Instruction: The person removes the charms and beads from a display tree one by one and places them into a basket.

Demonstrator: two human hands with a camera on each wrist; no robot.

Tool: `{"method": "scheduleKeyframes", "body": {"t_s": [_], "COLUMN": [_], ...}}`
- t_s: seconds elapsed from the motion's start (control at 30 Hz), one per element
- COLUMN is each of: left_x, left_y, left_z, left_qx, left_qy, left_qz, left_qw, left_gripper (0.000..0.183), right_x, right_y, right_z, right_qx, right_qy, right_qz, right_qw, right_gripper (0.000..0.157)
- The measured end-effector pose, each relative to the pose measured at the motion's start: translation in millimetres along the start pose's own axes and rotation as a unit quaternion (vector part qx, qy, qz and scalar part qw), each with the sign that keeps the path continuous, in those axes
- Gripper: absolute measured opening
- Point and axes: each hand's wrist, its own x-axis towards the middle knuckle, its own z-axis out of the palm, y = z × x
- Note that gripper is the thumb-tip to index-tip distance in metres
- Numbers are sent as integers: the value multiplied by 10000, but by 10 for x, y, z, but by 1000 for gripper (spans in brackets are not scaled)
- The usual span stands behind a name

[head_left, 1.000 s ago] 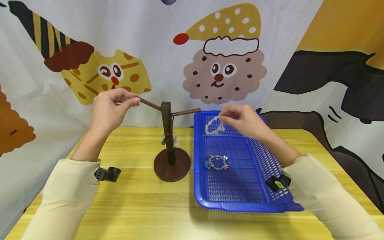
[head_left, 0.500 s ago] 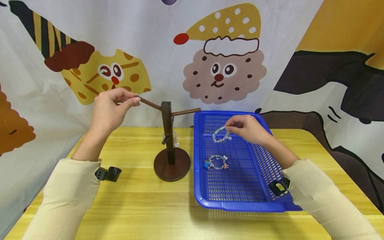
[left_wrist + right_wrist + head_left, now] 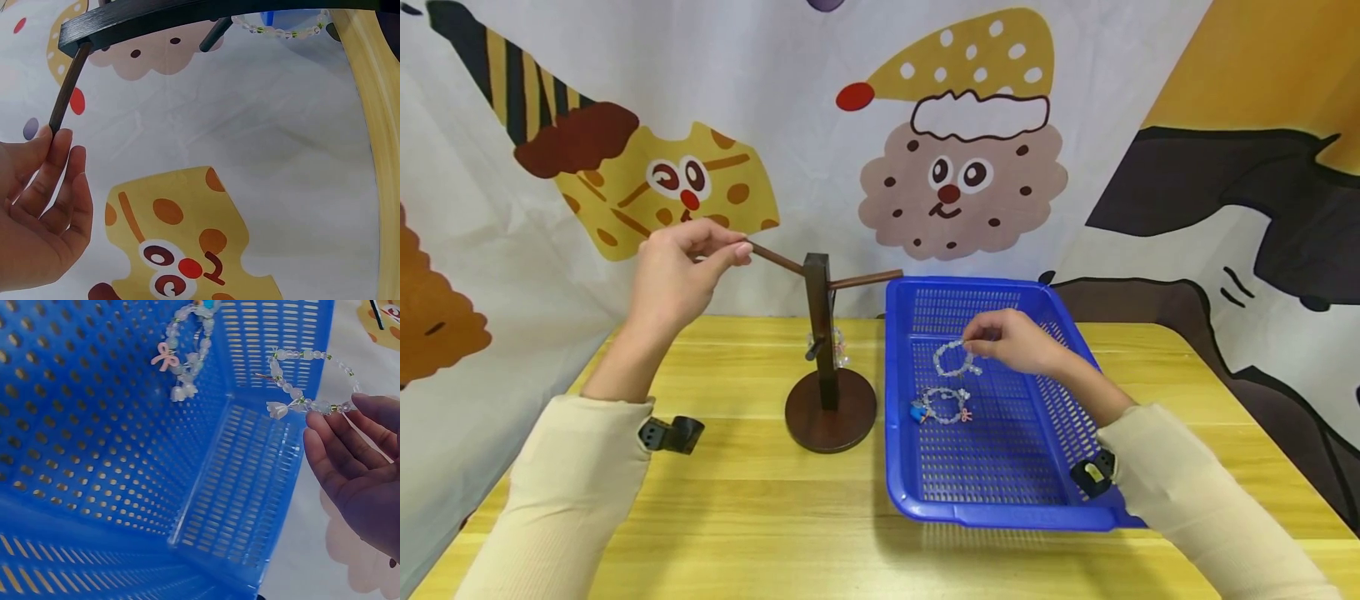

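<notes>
My left hand [image 3: 673, 271] pinches the tip of the left peg [image 3: 67, 90] on a dark wooden stand [image 3: 822, 325] between thumb and fingers. Over the blue basket [image 3: 898, 467], my right hand [image 3: 1015, 340] pinches a pale beaded bracelet [image 3: 294, 394] by one side of its loop. A white flower charm [image 3: 277, 410] dangles from that bracelet. Below it, a second beaded bracelet [image 3: 946, 406] with a blue charm and a pink bow [image 3: 165, 357] lies on the basket floor. Another beaded bracelet [image 3: 281, 32] hangs at the stand's far side, partly hidden by the post.
The stand's right peg [image 3: 867, 280] reaches toward the basket's back left corner, and a short lower peg [image 3: 814, 350] points forward. Basket and stand are on a wooden table [image 3: 737, 517]. A cartoon-printed cloth [image 3: 820, 167] hangs behind.
My right hand has moved forward from the basket's back, lowering the bracelet nearer to the one on the basket floor. The left hand stays on the peg tip.
</notes>
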Motion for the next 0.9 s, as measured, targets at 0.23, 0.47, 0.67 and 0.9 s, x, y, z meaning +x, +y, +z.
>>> {"method": "scheduleKeyframes", "body": {"t_s": [0.23, 0.47, 0.67, 0.9], "left_x": [1, -1, 1, -4], "left_y": [-11, -4, -1, -8], "left_z": [1, -4, -5, -9], "left_qx": [43, 68, 75, 91], "left_qy": [10, -8, -25, -30], "left_qz": [13, -18, -34, -44], "left_qw": [10000, 10000, 10000, 9999], "left_gripper": [23, 23, 24, 24], "right_x": [-13, -21, -12, 12], "right_y": [51, 49, -15, -208], "right_z": [82, 105, 51, -60], "right_qx": [-3, -159, -89, -118], "right_qy": [-262, -311, -195, -38], "right_qz": [-63, -67, -68, -170], "right_qw": [9996, 9994, 9997, 9998], "right_gripper": [5, 5, 4, 6]}}
